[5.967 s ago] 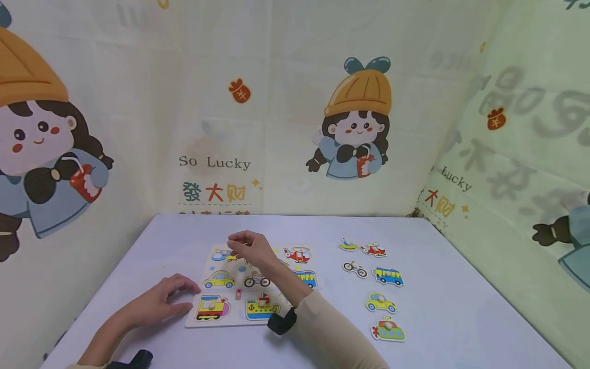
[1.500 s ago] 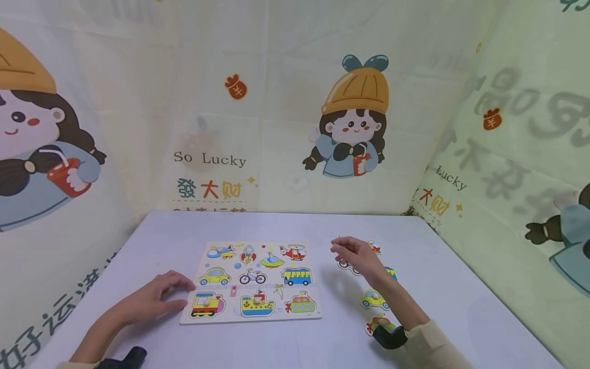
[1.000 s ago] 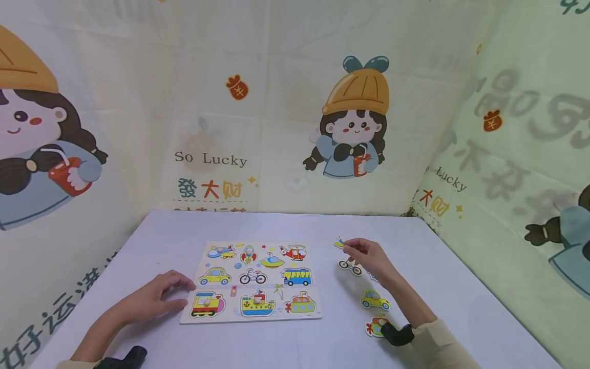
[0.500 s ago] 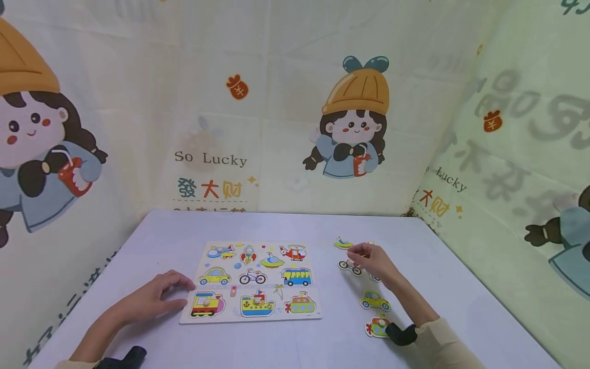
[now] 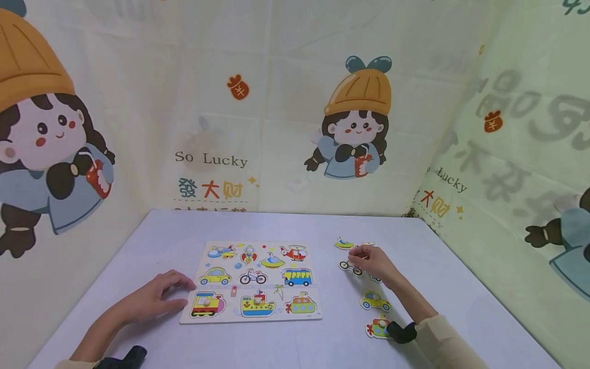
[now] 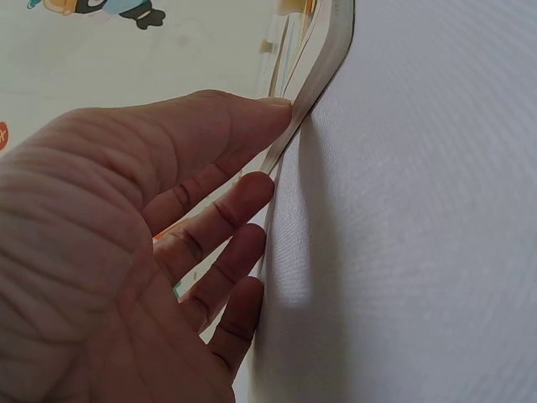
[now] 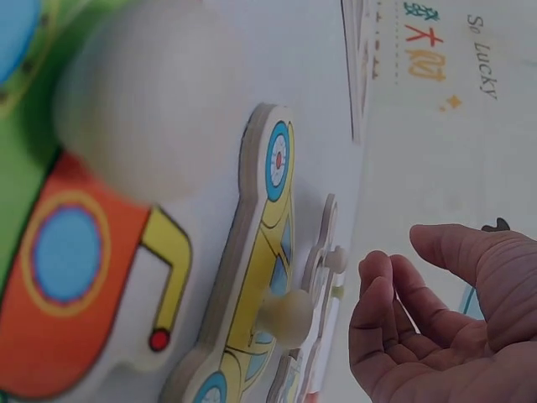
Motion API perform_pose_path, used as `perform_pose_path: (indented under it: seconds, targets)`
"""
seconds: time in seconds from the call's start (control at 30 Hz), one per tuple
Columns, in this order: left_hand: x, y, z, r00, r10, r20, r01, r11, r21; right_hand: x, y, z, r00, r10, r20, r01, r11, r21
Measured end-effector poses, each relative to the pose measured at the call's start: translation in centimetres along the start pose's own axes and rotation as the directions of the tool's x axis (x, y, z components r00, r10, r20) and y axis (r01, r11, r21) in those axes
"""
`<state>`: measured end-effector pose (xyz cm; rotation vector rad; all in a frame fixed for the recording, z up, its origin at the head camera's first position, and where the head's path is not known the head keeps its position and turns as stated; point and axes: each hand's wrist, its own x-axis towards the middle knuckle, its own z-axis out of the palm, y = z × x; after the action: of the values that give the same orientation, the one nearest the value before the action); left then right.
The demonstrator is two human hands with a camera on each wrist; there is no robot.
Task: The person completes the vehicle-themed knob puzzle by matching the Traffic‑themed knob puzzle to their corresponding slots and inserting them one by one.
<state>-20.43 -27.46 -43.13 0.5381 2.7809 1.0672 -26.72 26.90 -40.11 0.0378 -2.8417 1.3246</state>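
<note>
Head view: the left hand, fingers relaxed and gripping nothing, touches the left edge of the puzzle board. Right of it, the right hand hovers at the bicycle piece, thumb and fingers parted, seemingly holding nothing. The yellow car piece lies nearer.

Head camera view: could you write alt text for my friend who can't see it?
A person's right hand is at a loose bicycle piece, one of several vehicle pieces beside a puzzle board on a white table. The left hand touches the board's left edge. Behind is a cartoon-printed backdrop.
</note>
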Motion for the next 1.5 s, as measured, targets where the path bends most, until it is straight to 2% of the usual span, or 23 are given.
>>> perform_pose_path:
  seconds: [0.23,0.33,0.5,1.03,1.3,1.5]
  targets:
    - [-0.1,-0.1,0.0,1.000,0.031,-0.002,-0.031,1.000,0.000,0.4,0.1,0.1,0.999,0.033,0.004,-0.033,0.998,-0.048]
    - [-0.2,-0.1,0.0,0.999,0.040,-0.004,-0.040,0.999,0.031,0.6,0.3,0.2,0.999,0.045,0.007,-0.045,0.997,-0.068]
    - [-0.3,-0.1,0.0,0.999,0.049,-0.011,-0.048,0.997,0.066,0.9,0.3,0.3,1.000,0.020,0.023,-0.018,0.996,-0.087]
    - [-0.3,0.2,-0.2,0.999,0.032,-0.009,-0.032,0.999,0.011,1.6,0.5,0.8,0.996,-0.062,0.057,0.064,0.997,-0.035]
    - [-0.2,0.3,-0.3,1.000,0.030,0.002,-0.030,1.000,0.001,1.6,0.6,1.0,0.998,-0.033,0.056,0.035,0.999,-0.027]
    - [-0.2,0.5,-0.3,1.000,0.023,0.007,-0.023,1.000,-0.009,1.4,0.9,1.1,0.997,-0.049,0.062,0.051,0.999,-0.019]
